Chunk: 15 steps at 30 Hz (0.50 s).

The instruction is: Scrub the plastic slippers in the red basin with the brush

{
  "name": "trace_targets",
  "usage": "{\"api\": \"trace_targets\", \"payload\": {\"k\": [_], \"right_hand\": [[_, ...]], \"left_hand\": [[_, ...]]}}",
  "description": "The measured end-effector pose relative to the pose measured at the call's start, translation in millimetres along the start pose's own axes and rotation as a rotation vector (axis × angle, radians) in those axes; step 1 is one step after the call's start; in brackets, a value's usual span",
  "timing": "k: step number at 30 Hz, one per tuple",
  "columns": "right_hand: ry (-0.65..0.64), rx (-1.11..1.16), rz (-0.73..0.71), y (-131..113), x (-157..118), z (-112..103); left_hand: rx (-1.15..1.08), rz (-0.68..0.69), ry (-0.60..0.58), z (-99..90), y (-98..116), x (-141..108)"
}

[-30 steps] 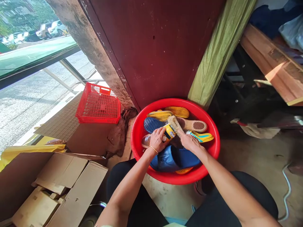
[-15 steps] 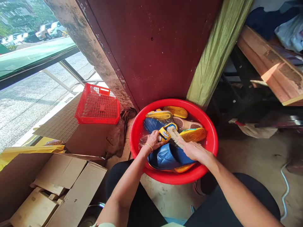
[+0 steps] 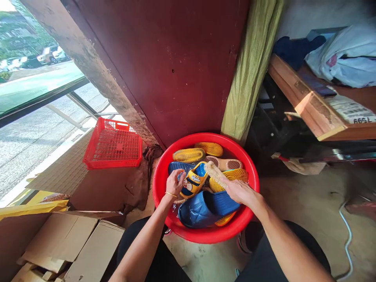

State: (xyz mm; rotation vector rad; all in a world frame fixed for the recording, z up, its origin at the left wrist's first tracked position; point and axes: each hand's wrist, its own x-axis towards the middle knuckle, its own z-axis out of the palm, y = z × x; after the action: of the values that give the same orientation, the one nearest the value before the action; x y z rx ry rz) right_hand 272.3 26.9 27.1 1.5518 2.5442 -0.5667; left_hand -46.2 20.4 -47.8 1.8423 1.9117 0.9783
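Inside a red basin (image 3: 157, 184) of water lie several slippers and sandals. My right hand (image 3: 242, 192) grips a pale-bristled scrub brush (image 3: 216, 172), its head at the inner sole of a small yellow-and-blue slipper (image 3: 194, 182) with a printed strap. My left hand (image 3: 175, 183) is just left of that slipper, loosely curled with fingers apart, nothing visibly held. A large blue slipper (image 3: 196, 209) lies in front, below both hands. Behind are a ribbed blue slipper (image 3: 178, 167), yellow soles (image 3: 188, 155) turned up and a beige-and-brown sole (image 3: 225, 163).
A red plastic crate (image 3: 114, 147) rests on cardboard at the left, near an open cardboard box (image 3: 100, 239). Behind the basin stands a dark red door panel (image 3: 176, 74) beside a green curtain (image 3: 249, 74). A wooden shelf (image 3: 311, 102) with bags juts in at right.
My left hand has come off the small yellow-and-blue slipper and moved to its left. The brush stays in my right hand. The whole view has shifted slightly right and up.
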Motion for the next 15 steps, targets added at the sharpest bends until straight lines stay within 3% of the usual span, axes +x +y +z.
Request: {"api": "trace_targets", "payload": {"k": [2,4,9,12,15], "right_hand": [[-0.012,-0.02,0.007,0.5,0.2,-4.1],[-0.032,-0.034,0.005,1.1,0.8,-7.8],[-0.079,-0.011,0.053,5.1,0.7,-10.9],[-0.074,0.031,0.048,8.6,0.1,-12.8],[-0.085,0.085,0.056,12.7,0.4,-15.1]], "left_hand": [[0.055,0.022,0.04,-4.3,2.4,23.3],[0.145,0.074,-0.014,-1.9,9.6,54.8],[0.416,0.128,-0.205,29.0,33.3,134.5],[0.565,0.074,-0.3,48.0,35.9,157.8],[0.67,0.056,-0.362,55.0,30.3,161.5]]}}
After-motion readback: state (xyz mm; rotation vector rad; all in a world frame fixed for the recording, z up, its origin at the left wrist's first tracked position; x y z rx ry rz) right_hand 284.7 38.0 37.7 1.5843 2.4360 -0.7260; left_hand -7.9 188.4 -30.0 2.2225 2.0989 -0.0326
